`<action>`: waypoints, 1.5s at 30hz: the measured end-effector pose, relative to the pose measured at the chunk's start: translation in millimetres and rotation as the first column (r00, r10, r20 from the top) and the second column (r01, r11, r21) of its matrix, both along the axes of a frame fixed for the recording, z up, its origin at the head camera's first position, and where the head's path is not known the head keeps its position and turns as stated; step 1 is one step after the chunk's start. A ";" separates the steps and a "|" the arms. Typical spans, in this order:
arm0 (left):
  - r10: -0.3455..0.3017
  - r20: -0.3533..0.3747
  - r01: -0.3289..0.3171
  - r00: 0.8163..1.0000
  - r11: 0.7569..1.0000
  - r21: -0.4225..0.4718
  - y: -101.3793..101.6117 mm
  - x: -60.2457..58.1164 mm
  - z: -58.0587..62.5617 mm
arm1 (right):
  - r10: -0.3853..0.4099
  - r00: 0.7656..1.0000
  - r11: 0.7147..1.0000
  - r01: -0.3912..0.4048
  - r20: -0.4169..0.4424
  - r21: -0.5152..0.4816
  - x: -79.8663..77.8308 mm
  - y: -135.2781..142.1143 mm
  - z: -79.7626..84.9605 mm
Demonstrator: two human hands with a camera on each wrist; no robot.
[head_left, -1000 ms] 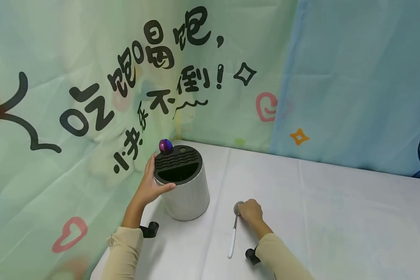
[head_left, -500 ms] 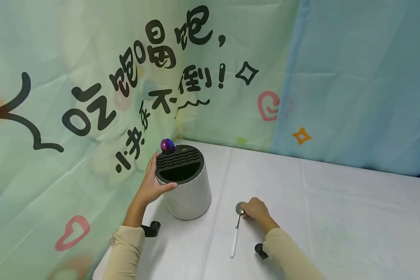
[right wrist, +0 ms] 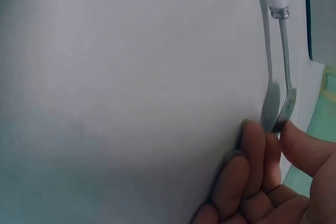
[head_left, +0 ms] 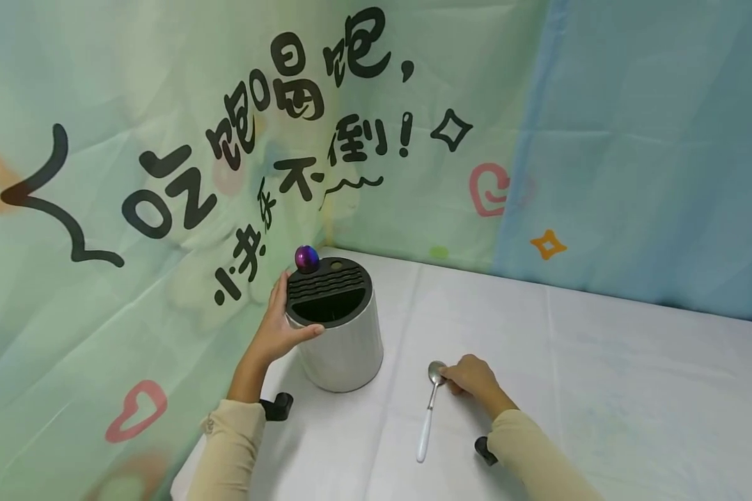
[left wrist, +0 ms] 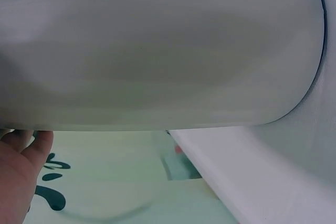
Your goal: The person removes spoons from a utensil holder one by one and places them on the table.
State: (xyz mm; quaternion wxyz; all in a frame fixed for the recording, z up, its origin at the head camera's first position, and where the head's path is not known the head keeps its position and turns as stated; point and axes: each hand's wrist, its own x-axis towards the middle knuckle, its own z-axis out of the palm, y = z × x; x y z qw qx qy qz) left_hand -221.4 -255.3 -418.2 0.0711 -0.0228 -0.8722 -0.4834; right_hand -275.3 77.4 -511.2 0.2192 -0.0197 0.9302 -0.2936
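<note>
A silver cylindrical utensil holder with a black slotted lid stands upright on the white-covered table. My left hand grips its upper left side, thumb over the front rim and fingers around the side; the holder's wall fills much of the left wrist view. To the right is a spoon with a white handle that points toward me. My right hand pinches the edge of its bowl between thumb and fingers. In the right wrist view, the spoon casts a shadow beside it.
A shiny purple rounded head sticks up from the holder's lid at the back left. Printed cloth walls border the table behind and to the left. Black camera mounts sit at both wrists.
My right hand has slid slightly right along the spoon's bowl, so more of the bowl shows. The left hand and the utensil holder stay together; the whole head view has drifted a little.
</note>
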 end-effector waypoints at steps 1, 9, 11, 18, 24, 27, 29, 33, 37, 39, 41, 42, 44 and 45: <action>-0.001 -0.001 0.001 1.000 1.000 0.000 -0.2 -0.6 0.3 | 0.010 1.000 1.000 -0.010 -0.004 -0.002 -0.5 0.8 0.4; -0.006 0.027 0.006 1.000 1.000 0.007 2.2 -6.7 1.2 | 0.005 0.992 0.998 -0.012 -0.123 -0.057 -23.6 8.4 25.7; 0.001 0.037 -0.001 0.999 1.000 0.005 1.6 -6.8 0.1 | 0.016 0.980 0.995 -0.035 -0.198 -0.091 -35.8 4.6 41.0; 0.005 0.031 -0.005 1.000 1.000 0.017 -1.5 -3.1 -0.1 | 0.119 0.931 0.971 -0.181 -0.344 -0.154 -72.9 -43.9 108.2; 0.017 0.034 -0.018 0.999 1.000 0.018 -2.8 1.3 -0.3 | 0.243 0.883 0.926 -0.334 -0.401 -0.175 -74.2 -108.4 150.0; 0.006 0.021 -0.006 1.000 1.000 0.027 -1.7 1.6 -1.4 | 0.300 0.865 0.906 -0.391 -0.403 -0.164 -66.2 -137.9 159.5; -0.007 0.011 0.006 1.000 0.999 0.034 -0.2 0.4 -1.9 | 0.324 0.852 0.901 -0.411 -0.412 -0.141 -60.6 -153.9 162.5; -0.015 0.001 0.015 1.000 0.999 0.042 1.3 -0.9 -5.4 | 0.312 0.846 0.909 -0.398 -0.431 -0.124 -52.1 -181.4 163.6; -0.018 -0.008 0.018 1.000 0.999 0.042 2.4 -1.9 -7.7 | 0.235 0.874 0.924 -0.336 -0.426 -0.180 -50.8 -197.2 163.2; -0.021 -0.012 0.022 1.000 0.999 0.046 2.4 -2.6 -8.2 | 0.210 0.884 0.929 -0.313 -0.417 -0.198 -52.0 -200.8 162.3; -0.023 -0.014 0.024 1.000 0.999 0.047 1.7 -3.3 -8.3 | 0.204 0.887 0.931 -0.307 -0.414 -0.199 -54.0 -203.2 161.5; -0.024 -0.014 0.025 1.000 0.999 0.045 0.9 -3.6 -8.4 | 0.207 0.885 0.931 -0.310 -0.417 -0.195 -55.0 -204.3 161.3; -0.021 -0.012 0.021 1.000 0.999 0.037 -1.4 -4.3 -8.5 | 0.223 0.872 0.928 -0.327 -0.435 -0.180 -56.9 -206.6 162.1; -0.019 -0.011 0.019 1.000 0.999 0.034 -2.8 -4.5 -8.3 | 0.234 0.865 0.925 -0.339 -0.445 -0.172 -57.6 -207.7 163.0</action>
